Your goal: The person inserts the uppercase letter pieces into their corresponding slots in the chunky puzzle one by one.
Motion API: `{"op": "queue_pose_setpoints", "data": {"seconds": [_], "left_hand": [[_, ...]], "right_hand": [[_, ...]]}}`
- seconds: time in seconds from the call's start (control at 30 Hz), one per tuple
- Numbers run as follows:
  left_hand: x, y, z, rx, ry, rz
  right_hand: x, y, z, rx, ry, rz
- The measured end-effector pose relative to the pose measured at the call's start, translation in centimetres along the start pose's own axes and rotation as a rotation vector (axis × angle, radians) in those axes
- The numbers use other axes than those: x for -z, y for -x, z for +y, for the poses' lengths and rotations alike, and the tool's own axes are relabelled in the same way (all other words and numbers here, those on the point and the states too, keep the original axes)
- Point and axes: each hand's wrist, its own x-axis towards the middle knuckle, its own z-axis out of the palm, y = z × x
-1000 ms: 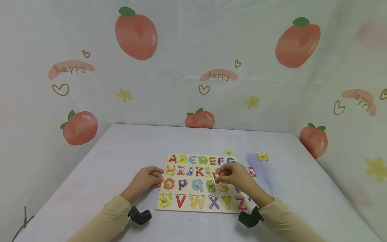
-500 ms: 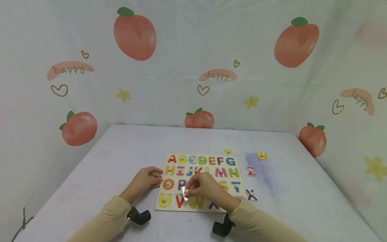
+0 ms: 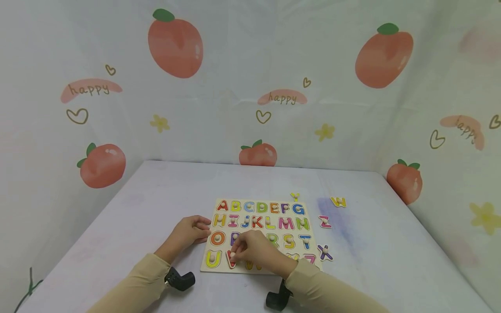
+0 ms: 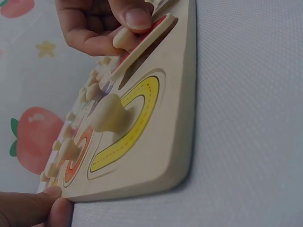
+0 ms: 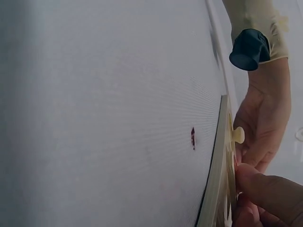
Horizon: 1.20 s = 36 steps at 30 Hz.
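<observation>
A wooden alphabet puzzle board lies flat, most of its letters set in with round knobs. My right hand pinches the knob of a red letter V piece between thumb and finger. In the left wrist view the red V piece is tilted, partly over its slot, one edge raised above the board. Just left of it sits the yellow U piece. My left hand rests at the board's left edge, fingertips touching the side. In the right wrist view the thumb is close over the board.
Loose letter pieces lie beyond the board: a yellow Y at its back edge, a yellow W, a pink Z and a purple X on the right. A patterned cloth hangs behind the white table.
My right hand has carried the red V leftward and toward me, from the board's middle to the V slot in the front row. My left hand has stayed at the edge.
</observation>
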Motion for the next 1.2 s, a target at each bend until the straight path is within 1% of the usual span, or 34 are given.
{"op": "queue_pose_setpoints", "data": {"seconds": [0.3, 0.57, 0.8, 1.0, 1.1, 1.2], "left_hand": [[0.1, 0.0, 0.0, -0.010, -0.002, -0.002], [0.1, -0.1, -0.2, -0.004, -0.002, 0.000], [0.1, -0.3, -0.5, -0.004, 0.002, -0.003], [-0.1, -0.4, -0.4, 0.012, 0.001, 0.003], [-0.1, -0.4, -0.3, 0.010, 0.003, 0.000], [-0.1, -0.4, -0.2, 0.008, 0.006, -0.002]], "right_hand": [[-0.4, -0.2, 0.0, -0.010, -0.013, -0.006], [-0.6, -0.2, -0.1, -0.001, 0.010, -0.008], [-0.3, -0.1, -0.2, 0.001, 0.006, -0.027], [0.9, 0.6, 0.0, -0.001, -0.046, -0.021], [2.2, 1.0, 0.3, 0.014, -0.053, 0.000], [4.0, 1.5, 0.8, 0.031, -0.054, 0.036]]}}
